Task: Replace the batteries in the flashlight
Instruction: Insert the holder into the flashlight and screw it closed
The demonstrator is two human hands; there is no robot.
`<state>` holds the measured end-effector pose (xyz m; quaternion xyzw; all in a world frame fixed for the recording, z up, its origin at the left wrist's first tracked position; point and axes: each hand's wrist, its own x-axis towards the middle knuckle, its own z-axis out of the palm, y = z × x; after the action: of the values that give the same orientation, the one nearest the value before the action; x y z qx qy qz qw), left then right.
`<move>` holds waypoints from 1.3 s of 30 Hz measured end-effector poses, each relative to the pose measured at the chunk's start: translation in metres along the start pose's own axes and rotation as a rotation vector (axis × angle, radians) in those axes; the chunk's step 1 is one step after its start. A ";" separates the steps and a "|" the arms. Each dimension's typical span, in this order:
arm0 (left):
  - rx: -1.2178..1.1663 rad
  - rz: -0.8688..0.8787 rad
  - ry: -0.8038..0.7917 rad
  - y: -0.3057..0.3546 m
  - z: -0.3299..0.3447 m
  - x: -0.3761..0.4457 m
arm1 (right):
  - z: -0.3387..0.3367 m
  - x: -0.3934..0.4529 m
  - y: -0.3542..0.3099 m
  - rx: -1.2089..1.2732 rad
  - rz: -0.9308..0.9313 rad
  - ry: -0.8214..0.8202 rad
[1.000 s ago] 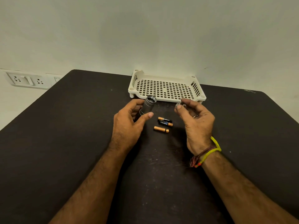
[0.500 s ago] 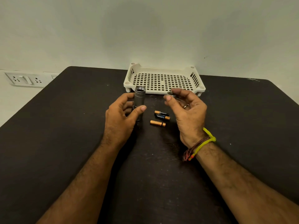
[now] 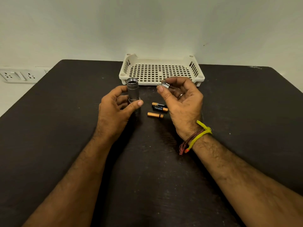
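Against the table (image 3: 65, 145), the basket (image 3: 195, 69) sits at the far edge. Just before it the left hand (image 3: 114, 110) grips the flashlight (image 3: 133, 92) upright — open threaded end up. The right hand (image 3: 182, 102), nearer the batteries (image 3: 158, 109) lying crosswise before the basket, pinches the cap (image 3: 164, 84) — likely it sets that down first.

Left hand (image 3: 114, 110) holds open flashlight body (image 3: 133, 91) upright; right hand (image 3: 182, 102) pinches cap (image 3: 164, 84); three batteries (image 3: 158, 109) between
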<state>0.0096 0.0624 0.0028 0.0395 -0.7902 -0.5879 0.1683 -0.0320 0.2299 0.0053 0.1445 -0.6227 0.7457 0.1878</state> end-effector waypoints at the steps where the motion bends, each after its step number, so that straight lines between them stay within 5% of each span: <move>1: 0.016 -0.003 -0.021 -0.001 0.000 0.001 | 0.000 0.000 0.000 0.001 -0.001 -0.003; 14: 0.143 0.215 0.054 0.001 0.003 0.000 | -0.004 0.001 0.005 -0.063 -0.135 0.085; 22: 0.145 0.246 0.021 0.001 0.001 0.002 | -0.003 -0.005 0.005 -0.188 -0.262 -0.082; 28: 0.070 0.253 -0.021 0.001 -0.001 0.002 | -0.002 -0.003 0.006 -0.087 -0.157 -0.095; 39: -0.826 -0.104 0.062 0.005 -0.003 0.005 | 0.004 -0.007 -0.002 0.098 -0.015 -0.135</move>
<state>0.0067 0.0598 0.0091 0.0263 -0.4793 -0.8618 0.1637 -0.0247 0.2258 0.0043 0.2080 -0.5957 0.7623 0.1441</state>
